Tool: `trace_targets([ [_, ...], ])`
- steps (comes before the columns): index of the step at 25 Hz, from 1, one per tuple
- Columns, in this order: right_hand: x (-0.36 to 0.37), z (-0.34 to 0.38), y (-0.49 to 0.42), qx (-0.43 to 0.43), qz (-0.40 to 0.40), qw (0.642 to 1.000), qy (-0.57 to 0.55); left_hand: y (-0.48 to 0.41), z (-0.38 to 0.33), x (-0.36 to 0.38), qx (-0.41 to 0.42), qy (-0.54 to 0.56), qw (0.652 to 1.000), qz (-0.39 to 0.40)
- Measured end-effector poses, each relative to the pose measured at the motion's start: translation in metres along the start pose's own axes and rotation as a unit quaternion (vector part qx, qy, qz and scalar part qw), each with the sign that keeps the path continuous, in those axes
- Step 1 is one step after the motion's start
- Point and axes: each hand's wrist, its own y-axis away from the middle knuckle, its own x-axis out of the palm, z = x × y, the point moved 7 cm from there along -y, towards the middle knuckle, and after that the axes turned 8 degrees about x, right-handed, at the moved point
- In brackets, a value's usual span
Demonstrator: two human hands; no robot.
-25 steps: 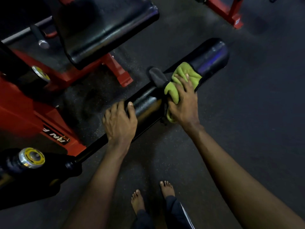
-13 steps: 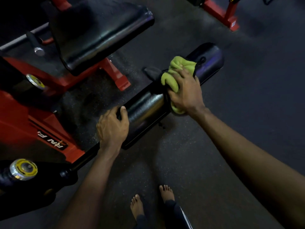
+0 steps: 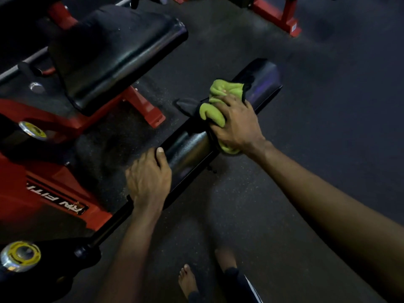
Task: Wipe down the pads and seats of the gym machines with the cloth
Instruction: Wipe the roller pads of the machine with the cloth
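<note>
One wide-angle head camera looks forward and steeply down, close above the roller pad (image 3: 188,149) and floor (image 3: 328,84).

The floor (image 3: 328,127) under me is dark rubber flecked with pale specks, and it fills my view from 12 to 6 o'clock. A red steel stand (image 3: 282,16) sits at 1 o'clock. At 9 o'clock a red frame (image 3: 17,193) bears a black label (image 3: 56,201) with white letters. The light is dim.

The right hand (image 3: 237,125) clutched a crumpled lime-green cloth (image 3: 220,95) against the long black cylindrical roller pad (image 3: 190,149); toward seven o'clock, the left hand (image 3: 148,178) gripped that pad.
</note>
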Motion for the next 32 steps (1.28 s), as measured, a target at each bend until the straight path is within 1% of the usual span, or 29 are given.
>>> trace_targets([
  [4, -0.009, -0.052, -0.029, 0.148, -0.046, 0.987, -0.034, -0.005, 0.006, 0.003, -0.006, 0.010, 1.000, 0.016],
  [6, -0.006, -0.049, -0.029, 0.178, -0.053, 0.982, -0.028, -0.008, 0.004, 0.003, -0.013, 0.006, 1.000, 0.019],
  [8, -0.001, -0.020, -0.018, 0.145, -0.040, 0.989, 0.000, -0.011, 0.006, 0.005, -0.025, 0.007, 0.999, 0.031],
  [10, 0.002, 0.000, -0.006, 0.075, -0.011, 0.997, 0.008, -0.018, 0.016, 0.009, -0.058, 0.029, 0.995, 0.072],
  [12, -0.005, -0.009, -0.012, 0.026, 0.005, 1.000, -0.001, -0.025, 0.022, 0.013, -0.080, 0.034, 0.990, 0.109],
  [13, -0.010, -0.024, -0.020, 0.036, -0.006, 0.999, -0.006, -0.027, 0.021, 0.013, -0.065, 0.021, 0.992, 0.102],
  [14, -0.014, -0.042, -0.028, 0.071, -0.026, 0.997, -0.015, -0.027, 0.016, 0.010, -0.032, 0.006, 0.997, 0.076],
  [16, -0.019, -0.077, -0.039, 0.170, -0.061, 0.982, -0.049, -0.021, 0.000, 0.005, 0.024, 0.002, 0.999, 0.023],
  [18, -0.015, -0.084, -0.041, 0.211, -0.071, 0.973, -0.061, -0.016, -0.010, 0.012, 0.036, 0.011, 0.999, 0.033],
  [20, -0.009, -0.064, -0.033, 0.186, -0.065, 0.979, -0.042, -0.017, -0.011, 0.016, 0.028, 0.002, 0.998, 0.049],
  [22, -0.007, -0.042, -0.020, 0.127, -0.044, 0.991, -0.026, -0.019, -0.009, 0.016, 0.026, -0.007, 0.998, 0.053],
  [24, -0.010, -0.040, -0.019, 0.073, -0.015, 0.997, -0.025, -0.019, -0.009, 0.016, 0.021, -0.004, 0.998, 0.056],
  [25, -0.013, -0.048, -0.026, 0.062, -0.012, 0.998, -0.023, -0.018, -0.010, 0.016, 0.019, -0.001, 0.998, 0.057],
  [26, -0.017, -0.061, -0.036, 0.072, -0.019, 0.997, -0.024, -0.018, -0.010, 0.016, 0.019, 0.000, 0.998, 0.058],
  [27, -0.022, -0.077, -0.049, 0.100, -0.032, 0.994, -0.027, -0.018, -0.011, 0.015, 0.018, 0.001, 0.998, 0.057],
  [30, -0.029, -0.110, -0.076, 0.212, -0.047, 0.975, -0.038, -0.020, -0.008, 0.012, 0.012, 0.008, 0.998, 0.064],
  [31, -0.028, -0.106, -0.078, 0.224, -0.047, 0.973, -0.036, -0.022, -0.009, 0.012, 0.009, 0.012, 0.997, 0.070],
  [32, -0.026, -0.100, -0.075, 0.215, -0.042, 0.975, -0.030, -0.023, -0.009, 0.011, 0.005, 0.018, 0.997, 0.075],
])
